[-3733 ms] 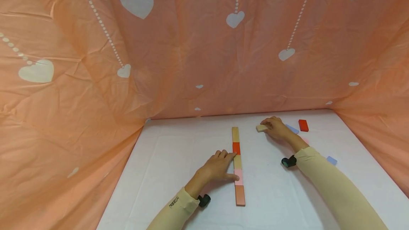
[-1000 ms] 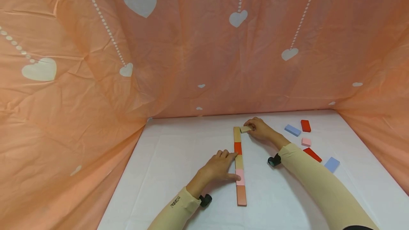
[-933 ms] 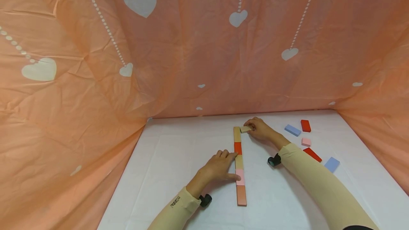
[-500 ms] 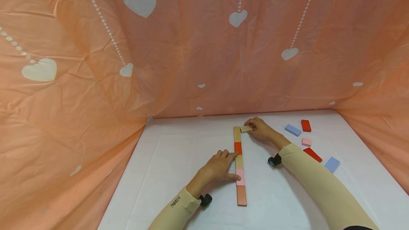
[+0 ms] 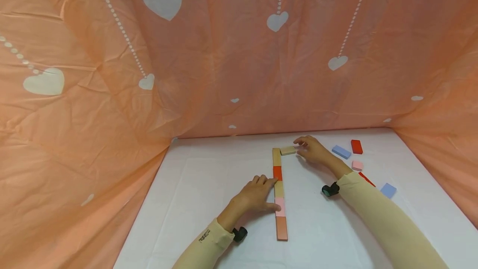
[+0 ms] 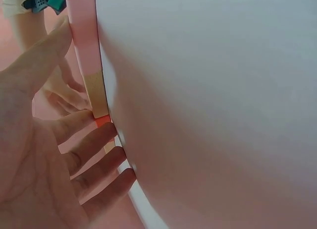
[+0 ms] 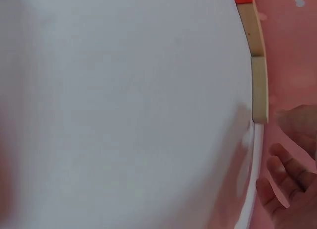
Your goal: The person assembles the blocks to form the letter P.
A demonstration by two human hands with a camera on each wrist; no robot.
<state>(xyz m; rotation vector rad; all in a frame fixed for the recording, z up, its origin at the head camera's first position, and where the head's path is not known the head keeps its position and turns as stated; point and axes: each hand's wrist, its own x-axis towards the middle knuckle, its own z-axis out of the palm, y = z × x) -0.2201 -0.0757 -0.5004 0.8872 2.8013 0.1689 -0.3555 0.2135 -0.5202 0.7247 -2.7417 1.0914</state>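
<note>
Released a pale rectangular wooden block (image 5: pixel 288 150)
Carried it leftward to the far end of the straight multicoloured wooden block row (image 5: pixel 279 190), then drew the bare right hand (image 5: pixel 314 151) back, just off it.

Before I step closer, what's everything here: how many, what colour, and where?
Tan wooden oblong blocks: 3, tan, two in line, one crosswise at the far end.
Red flat blocks: 3, red, one in line, two loose right.
Pink flat blocks: 2, pink, one in line, one loose right.
Blue flat blocks: 2, light blue, loose right.
Brown-orange flat block: 1, brownish, line's near end.
White tabletop: 1, white, underneath.
Orange heart-print curtain: 1, orange, behind and at sides.
Black wrist cameras: 2, black, at wrists.
Beige sleeves: 2, beige, on forearms.
Left hand: 1, bare, touching lined-up blocks.
Right hand: 1, bare, beside the crosswise block.
</note>
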